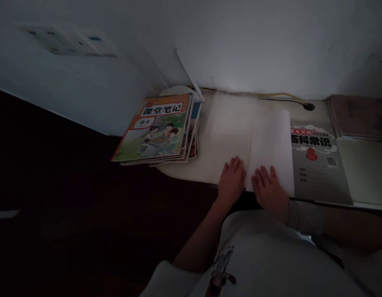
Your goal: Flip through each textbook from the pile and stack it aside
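Note:
My left hand (232, 180) lies flat at the front edge of the pale desk (206, 169), fingers together and stretched forward, holding nothing. Just to its right, my right hand (269, 192) rests with spread fingers on the lower part of a smooth white sheet (271, 144). Against the right side of this sheet shows a grey booklet (321, 181) with Chinese print, a red gourd picture and a QR code. Whether the sheet is a flap over the booklet or a separate piece, I cannot tell. A faint paler area left of the sheet may be clear film; the dim light hides its edges.
A stack of books (154, 132), topped by a colourful cover, overhangs the desk's rounded left end. A reddish-brown book (358, 115) lies at the back right. A yellow cable (280, 95) runs along the wall to a desk hole (309, 106). Wall sockets (67, 41) are upper left.

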The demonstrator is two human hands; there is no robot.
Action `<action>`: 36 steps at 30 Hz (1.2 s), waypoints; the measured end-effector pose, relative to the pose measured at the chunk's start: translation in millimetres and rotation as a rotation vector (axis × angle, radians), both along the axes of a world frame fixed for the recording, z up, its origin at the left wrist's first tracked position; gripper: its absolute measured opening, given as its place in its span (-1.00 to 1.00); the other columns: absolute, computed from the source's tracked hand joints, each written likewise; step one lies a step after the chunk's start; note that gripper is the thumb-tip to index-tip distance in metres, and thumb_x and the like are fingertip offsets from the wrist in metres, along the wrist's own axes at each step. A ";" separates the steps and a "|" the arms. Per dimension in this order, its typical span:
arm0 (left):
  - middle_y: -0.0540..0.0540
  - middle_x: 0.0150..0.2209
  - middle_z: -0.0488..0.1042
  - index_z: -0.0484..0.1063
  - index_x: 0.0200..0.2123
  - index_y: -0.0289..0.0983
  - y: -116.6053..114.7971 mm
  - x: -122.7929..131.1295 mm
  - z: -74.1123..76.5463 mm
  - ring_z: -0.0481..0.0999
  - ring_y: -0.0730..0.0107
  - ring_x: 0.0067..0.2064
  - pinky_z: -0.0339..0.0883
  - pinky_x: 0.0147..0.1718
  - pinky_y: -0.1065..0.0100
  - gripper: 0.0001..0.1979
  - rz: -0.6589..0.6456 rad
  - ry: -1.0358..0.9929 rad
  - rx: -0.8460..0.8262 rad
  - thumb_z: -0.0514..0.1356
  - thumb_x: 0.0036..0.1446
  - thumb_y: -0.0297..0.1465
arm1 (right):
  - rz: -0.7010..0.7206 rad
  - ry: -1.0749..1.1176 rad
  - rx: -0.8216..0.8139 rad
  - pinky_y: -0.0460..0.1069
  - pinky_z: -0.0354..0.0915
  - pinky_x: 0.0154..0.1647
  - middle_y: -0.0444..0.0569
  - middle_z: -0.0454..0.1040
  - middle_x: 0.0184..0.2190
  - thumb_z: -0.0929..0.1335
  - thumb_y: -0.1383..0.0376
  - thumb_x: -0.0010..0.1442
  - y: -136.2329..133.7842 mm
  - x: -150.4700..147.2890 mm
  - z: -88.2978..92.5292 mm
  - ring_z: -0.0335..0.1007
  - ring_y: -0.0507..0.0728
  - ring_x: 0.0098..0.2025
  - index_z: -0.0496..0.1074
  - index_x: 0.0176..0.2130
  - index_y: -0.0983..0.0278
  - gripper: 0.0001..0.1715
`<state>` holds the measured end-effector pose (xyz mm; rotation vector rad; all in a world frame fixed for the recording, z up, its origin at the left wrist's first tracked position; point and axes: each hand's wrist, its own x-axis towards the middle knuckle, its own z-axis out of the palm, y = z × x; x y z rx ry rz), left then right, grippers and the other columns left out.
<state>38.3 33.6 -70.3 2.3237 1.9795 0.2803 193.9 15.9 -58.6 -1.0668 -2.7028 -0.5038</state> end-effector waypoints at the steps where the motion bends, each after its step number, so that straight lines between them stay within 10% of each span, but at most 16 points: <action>1: -0.33 0.15 0.32 0.31 0.07 -0.43 0.2 0.0 -2.3 0.24 0.19 0.22 0.11 0.17 0.12 -0.61 0.005 -0.030 0.029 -0.12 0.28 -0.43 | -0.003 -0.007 -0.007 0.43 0.15 0.05 0.38 0.43 -0.02 0.25 0.39 0.20 -0.3 -1.1 -0.3 0.34 0.38 0.05 0.43 -0.06 0.55 -0.63; 7: -0.21 -0.15 0.48 0.43 -0.29 -0.29 2.5 0.7 -5.0 0.46 0.26 -0.07 0.35 -0.08 0.24 -0.73 0.092 -0.109 0.155 -0.07 0.24 -0.45 | -0.015 -0.036 -0.027 0.43 0.12 0.08 0.40 0.41 0.00 0.23 0.40 0.19 -0.8 -3.5 0.1 0.31 0.40 0.07 0.42 -0.04 0.58 -0.60; 20: -0.16 -0.22 0.40 0.35 -0.42 -0.27 -1.0 -13.0 41.3 0.39 0.27 -0.11 0.33 -0.05 0.18 -0.87 -0.006 -0.367 0.114 0.05 0.15 -0.49 | -0.196 0.042 -0.091 0.40 0.19 0.02 0.45 0.40 -0.01 0.23 0.43 0.20 3.9 -12.5 -3.7 0.35 0.40 0.03 0.42 -0.03 0.58 -0.61; 31: -0.24 0.02 0.40 0.41 -0.25 -0.31 11.1 -1.5 23.7 0.31 0.14 0.13 0.18 0.10 0.06 -0.84 -0.006 -0.203 0.053 0.03 0.19 -0.46 | 0.021 0.040 -0.223 0.28 0.13 0.14 0.29 0.38 0.06 0.24 0.32 0.24 0.7 -4.5 15.2 0.27 0.29 0.13 0.37 0.05 0.46 -0.57; 36: -0.25 0.19 0.27 0.29 0.07 -0.30 9.2 4.0 11.6 0.17 0.05 0.24 0.03 0.17 -0.08 -0.65 -0.016 -0.043 -0.041 -0.04 0.26 -0.37 | 0.176 0.195 -0.323 0.19 0.08 0.20 0.15 0.30 0.16 0.19 0.12 0.30 71.0 50.3 50.7 0.12 0.17 0.24 0.25 0.16 0.31 -0.47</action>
